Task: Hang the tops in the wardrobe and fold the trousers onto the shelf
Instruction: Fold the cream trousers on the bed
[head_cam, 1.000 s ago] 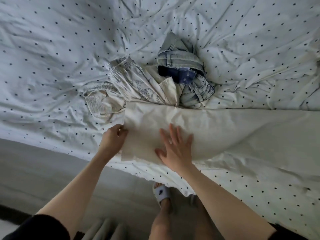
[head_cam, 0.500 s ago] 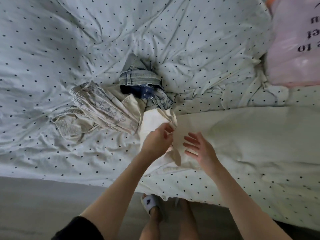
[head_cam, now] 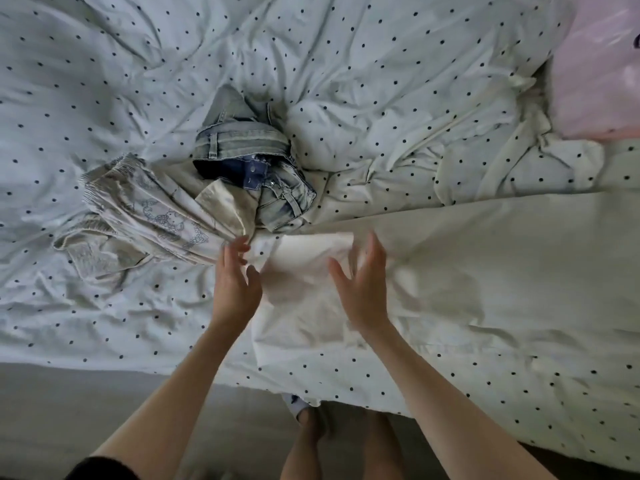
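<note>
Trousers [head_cam: 346, 292], cream, lie along the bed's [head_cam: 104, 323] near edge, one end folded over. Both hands, left [head_cam: 235, 282] and right [head_cam: 363, 289], hover open, gripping nothing. Best press the fold flat, edges aligned, before folding again.

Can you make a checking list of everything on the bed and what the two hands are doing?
Surface: bed cover, white with dark dots, rumpled.
Job's things: cream trousers spread flat, one end folded over; denim jeans crumpled; printed garment bunched beside the jeans.
Clutter: pink plastic bag at the far right corner.
Hands: left hand and right hand open over the cream fold, fingers spread, gripping nothing.
Cables: nothing seen.
Surroundings: grey floor, the person's feet at the bed edge.
</note>
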A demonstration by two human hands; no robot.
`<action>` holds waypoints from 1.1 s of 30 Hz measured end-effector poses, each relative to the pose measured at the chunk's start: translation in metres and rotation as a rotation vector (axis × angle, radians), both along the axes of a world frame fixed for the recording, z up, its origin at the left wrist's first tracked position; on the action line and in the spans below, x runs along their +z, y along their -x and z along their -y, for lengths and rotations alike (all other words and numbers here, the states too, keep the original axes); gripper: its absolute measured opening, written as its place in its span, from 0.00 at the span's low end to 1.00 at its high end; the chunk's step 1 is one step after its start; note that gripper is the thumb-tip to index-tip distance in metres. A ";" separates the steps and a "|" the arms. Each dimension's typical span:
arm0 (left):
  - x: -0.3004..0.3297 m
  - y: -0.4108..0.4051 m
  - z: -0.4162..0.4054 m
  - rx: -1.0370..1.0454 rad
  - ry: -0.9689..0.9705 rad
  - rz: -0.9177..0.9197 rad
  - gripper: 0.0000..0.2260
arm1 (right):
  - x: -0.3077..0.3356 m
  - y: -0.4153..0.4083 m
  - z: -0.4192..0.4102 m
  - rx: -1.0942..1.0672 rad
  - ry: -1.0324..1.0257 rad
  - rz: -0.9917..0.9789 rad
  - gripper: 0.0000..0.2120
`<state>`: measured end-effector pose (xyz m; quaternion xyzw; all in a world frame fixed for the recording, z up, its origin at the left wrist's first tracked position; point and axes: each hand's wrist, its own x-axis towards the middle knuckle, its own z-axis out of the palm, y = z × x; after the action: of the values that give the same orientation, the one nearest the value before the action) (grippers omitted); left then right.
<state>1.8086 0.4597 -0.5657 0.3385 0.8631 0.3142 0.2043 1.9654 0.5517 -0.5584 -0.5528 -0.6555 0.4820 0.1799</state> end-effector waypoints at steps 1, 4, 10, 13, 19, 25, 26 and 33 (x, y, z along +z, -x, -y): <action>-0.001 0.014 -0.011 -0.087 0.049 0.015 0.25 | -0.006 0.006 -0.010 -0.082 0.145 -0.028 0.37; 0.001 0.036 -0.051 -0.359 0.187 0.170 0.28 | -0.013 0.009 -0.016 0.009 0.310 0.033 0.34; -0.003 0.024 -0.091 -0.663 0.440 0.520 0.30 | -0.016 -0.001 0.007 -0.085 0.323 0.251 0.25; -0.007 0.021 -0.092 -0.788 0.527 0.452 0.32 | -0.015 -0.008 0.012 -0.117 0.410 0.332 0.17; -0.012 0.024 -0.101 -0.939 0.807 0.302 0.25 | -0.013 -0.027 0.005 -0.055 0.447 0.385 0.10; -0.021 0.046 -0.096 -1.011 1.104 0.020 0.29 | -0.010 -0.046 0.008 -0.159 0.489 0.198 0.13; -0.019 0.048 -0.097 -1.025 1.085 -0.015 0.30 | -0.010 -0.047 0.007 -0.150 0.477 0.189 0.12; -0.011 0.058 -0.092 -0.499 0.555 0.363 0.13 | -0.007 -0.038 -0.009 -0.094 0.258 0.202 0.04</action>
<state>1.7506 0.5519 -0.5766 0.4085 0.7564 0.0648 0.5068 2.0033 0.5602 -0.5652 -0.6470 -0.5762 0.4953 0.0631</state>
